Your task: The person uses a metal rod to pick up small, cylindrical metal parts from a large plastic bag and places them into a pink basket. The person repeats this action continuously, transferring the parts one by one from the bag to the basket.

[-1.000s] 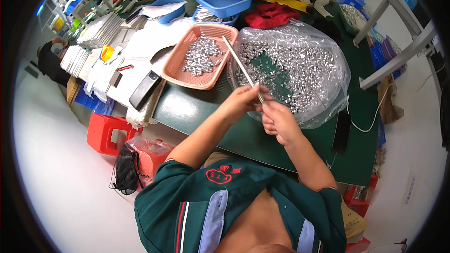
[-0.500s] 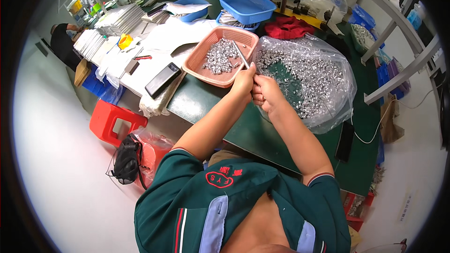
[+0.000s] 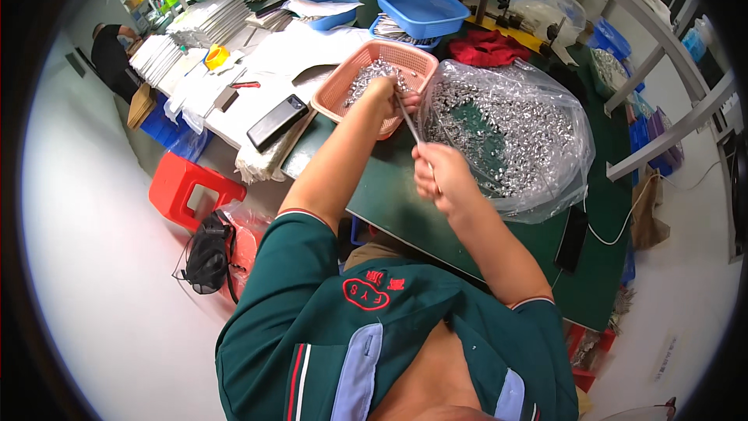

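Observation:
Over the near right part of a pink mesh basket [image 3: 330,106] with small silvery metal pieces [image 3: 369,78] inside, my left hand [image 3: 383,97] closes around the far end of a thin metal rod [image 3: 410,125]. What its fingers cover at the rod's tip is hidden. My right hand [image 3: 442,174] is wrapped around the rod's near end, above the green table. Beside it on the right spreads a clear plastic bag [image 3: 578,134], opened out, with a great heap of shiny metal pieces [image 3: 530,129] around a bare green patch.
A blue basket [image 3: 421,9] stands behind the pink one, next to a red cloth [image 3: 485,47]. On the left, white sheets [image 3: 280,62] carry a black power bank [image 3: 278,122]. A dark phone [image 3: 573,238] lies at right. A red stool [image 3: 191,189] is on the floor.
My hands have come apart along the rod. The left has moved forward over the pink basket; the right has drawn back slightly toward me.

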`<state>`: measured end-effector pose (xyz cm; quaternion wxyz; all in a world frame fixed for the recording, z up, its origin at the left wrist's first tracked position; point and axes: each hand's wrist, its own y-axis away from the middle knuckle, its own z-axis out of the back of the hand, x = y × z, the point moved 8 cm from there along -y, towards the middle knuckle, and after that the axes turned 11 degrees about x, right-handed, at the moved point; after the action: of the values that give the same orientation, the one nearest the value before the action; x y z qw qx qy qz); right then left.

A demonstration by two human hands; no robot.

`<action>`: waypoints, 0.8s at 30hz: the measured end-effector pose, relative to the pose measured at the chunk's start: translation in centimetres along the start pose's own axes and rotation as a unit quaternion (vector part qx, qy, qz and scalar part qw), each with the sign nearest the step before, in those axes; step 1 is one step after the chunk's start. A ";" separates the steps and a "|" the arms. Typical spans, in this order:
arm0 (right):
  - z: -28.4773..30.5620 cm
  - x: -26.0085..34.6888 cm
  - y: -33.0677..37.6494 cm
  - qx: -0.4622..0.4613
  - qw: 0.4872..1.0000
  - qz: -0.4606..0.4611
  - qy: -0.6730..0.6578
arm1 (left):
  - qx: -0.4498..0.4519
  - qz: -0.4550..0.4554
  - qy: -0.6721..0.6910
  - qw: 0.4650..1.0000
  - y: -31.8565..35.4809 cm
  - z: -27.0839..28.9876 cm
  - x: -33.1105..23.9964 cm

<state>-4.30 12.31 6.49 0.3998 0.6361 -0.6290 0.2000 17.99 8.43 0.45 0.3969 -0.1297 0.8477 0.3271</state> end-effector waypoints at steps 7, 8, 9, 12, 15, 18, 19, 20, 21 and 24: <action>4.2 0.0 11.8 -0.052 0.989 0.103 0.092 | -0.085 0.058 -0.504 0.858 0.7 3.0 -4.8; 5.4 0.1 13.2 -0.080 0.982 0.138 0.105 | -0.112 0.057 -0.619 0.775 1.3 2.3 -6.2; 6.9 0.0 14.4 -0.108 0.972 0.172 0.117 | -0.134 0.054 -0.723 0.675 1.1 1.7 -7.2; 12.4 -1.0 16.8 -0.232 0.944 0.185 0.146 | -0.183 -0.178 -0.792 0.554 0.5 -1.3 -8.2; 17.2 -1.2 19.6 -0.358 0.891 0.197 0.198 | -0.004 -0.350 -0.716 0.604 4.6 -11.8 -2.7; 19.1 -1.2 20.7 -0.407 0.854 0.229 0.230 | 0.231 -0.395 -0.628 0.630 6.6 -17.2 5.5; 19.6 -1.1 20.9 -0.418 0.842 0.242 0.242 | 0.272 -0.396 -0.630 0.610 8.1 -19.3 7.2; 20.1 -1.2 21.1 -0.428 0.833 0.249 0.248 | 0.303 -0.403 -0.627 0.594 8.3 -20.6 8.9; 20.3 -1.5 21.0 -0.427 0.836 0.251 0.236 | 0.316 -0.412 -0.628 0.580 8.3 -21.5 10.2; 20.8 -2.3 20.3 -0.428 0.836 0.255 0.228 | 0.345 -0.451 -0.625 0.536 8.1 -23.6 12.9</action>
<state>-29.21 0.17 -2.53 0.6994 0.1547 -0.6826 0.1451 -8.20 -0.55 5.42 0.9347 -0.1103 0.2604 -0.2155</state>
